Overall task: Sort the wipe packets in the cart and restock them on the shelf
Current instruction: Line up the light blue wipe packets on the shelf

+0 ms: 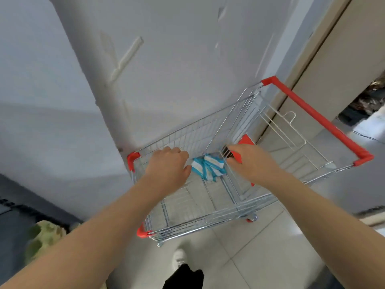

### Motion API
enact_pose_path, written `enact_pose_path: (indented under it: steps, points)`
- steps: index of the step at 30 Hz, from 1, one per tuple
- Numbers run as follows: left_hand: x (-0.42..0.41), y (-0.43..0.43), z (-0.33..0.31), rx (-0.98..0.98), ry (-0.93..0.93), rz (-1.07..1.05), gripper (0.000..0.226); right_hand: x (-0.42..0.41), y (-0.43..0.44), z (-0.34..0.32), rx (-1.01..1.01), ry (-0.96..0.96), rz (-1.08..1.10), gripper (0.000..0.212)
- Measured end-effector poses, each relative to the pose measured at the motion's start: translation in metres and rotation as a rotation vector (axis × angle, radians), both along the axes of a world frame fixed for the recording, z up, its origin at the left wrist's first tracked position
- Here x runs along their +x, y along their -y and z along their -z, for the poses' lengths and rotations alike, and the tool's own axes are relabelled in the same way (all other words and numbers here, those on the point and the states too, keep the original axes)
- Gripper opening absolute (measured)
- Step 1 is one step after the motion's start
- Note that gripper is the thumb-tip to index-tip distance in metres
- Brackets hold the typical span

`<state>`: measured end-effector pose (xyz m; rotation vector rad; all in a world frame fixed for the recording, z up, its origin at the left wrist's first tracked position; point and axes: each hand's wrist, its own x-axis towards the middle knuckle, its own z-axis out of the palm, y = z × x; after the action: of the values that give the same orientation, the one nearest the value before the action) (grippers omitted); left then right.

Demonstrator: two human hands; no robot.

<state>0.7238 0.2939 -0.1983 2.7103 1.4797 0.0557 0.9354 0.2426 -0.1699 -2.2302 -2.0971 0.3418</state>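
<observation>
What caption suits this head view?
Left hand and right hand reach into a wire cart beside blue-and-white wipe packets.

Wire cart (198, 130) on tiled floor (260, 257); blue-white wipe packets (208, 166) on basket bottom.
</observation>
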Motion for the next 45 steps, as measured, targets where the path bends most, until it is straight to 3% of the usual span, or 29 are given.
enact_pose_path:
  steps: [1,3,11,18,26,30,32,34,39,45]
  points:
    - [0.013,-0.017,0.015,-0.029,-0.001,-0.002,0.038,0.013,-0.014,0.014,-0.013,-0.008,0.009,0.011]
    - [0.038,-0.052,0.047,-0.096,0.011,-0.017,0.037,0.041,-0.044,0.050,-0.040,-0.022,0.061,0.028]
    - [0.115,-0.163,0.204,-0.392,0.016,-0.133,0.031,0.121,-0.146,0.198,-0.209,-0.168,0.209,0.033]
    - [0.153,-0.214,0.339,-0.534,0.061,-0.209,0.033,0.162,-0.220,0.352,-0.284,-0.236,0.204,0.042]
    - [0.185,-0.231,0.459,-0.711,0.276,-0.487,0.027,0.184,-0.291,0.484,-0.390,-0.328,0.186,0.044]
    - [0.197,-0.228,0.476,-0.792,0.325,-0.566,0.022,0.189,-0.304,0.519,-0.394,-0.343,0.158,0.037]
    - [0.204,-0.228,0.477,-0.846,0.431,-0.634,0.012,0.188,-0.306,0.528,-0.381,-0.318,0.153,0.046]
    - [0.214,-0.230,0.475,-0.856,0.494,-0.674,0.008,0.186,-0.304,0.523,-0.385,-0.287,0.140,0.041]
    - [0.220,-0.236,0.476,-0.875,0.563,-0.787,0.024,0.194,-0.298,0.505,-0.297,-0.521,0.289,0.016]
    - [0.192,-0.224,0.474,-0.847,0.564,-0.898,0.013,0.191,-0.277,0.493,-0.420,-0.687,0.392,0.013]
